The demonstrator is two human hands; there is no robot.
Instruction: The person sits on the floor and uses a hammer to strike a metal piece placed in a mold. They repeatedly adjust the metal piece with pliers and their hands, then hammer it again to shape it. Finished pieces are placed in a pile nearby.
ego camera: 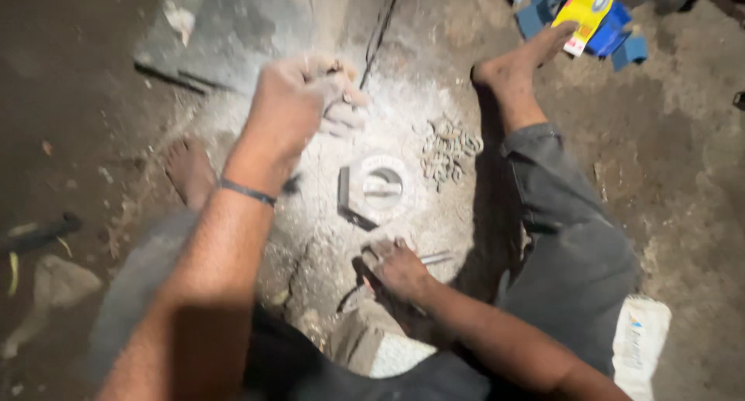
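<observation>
My left hand [299,98] is raised over the dusty ground. Its fingers are curled around what looks like the lower end of a thin dark rod [380,32] that slants up to the top edge. My right hand [397,267] rests low on the ground and grips a small metal tool [431,257], whose thin prongs stick out to the right. Between the hands a large hexagonal metal nut [376,190] lies flat in white powder. A heap of several small metal rings [446,149] sits just right of it.
My bare feet [516,63] [188,168] and bent legs flank the work spot. Blue and yellow packets [586,13] lie at the top right, and a flat grey slab [225,36] at the top left. A dark tool handle [39,232] lies at the far left.
</observation>
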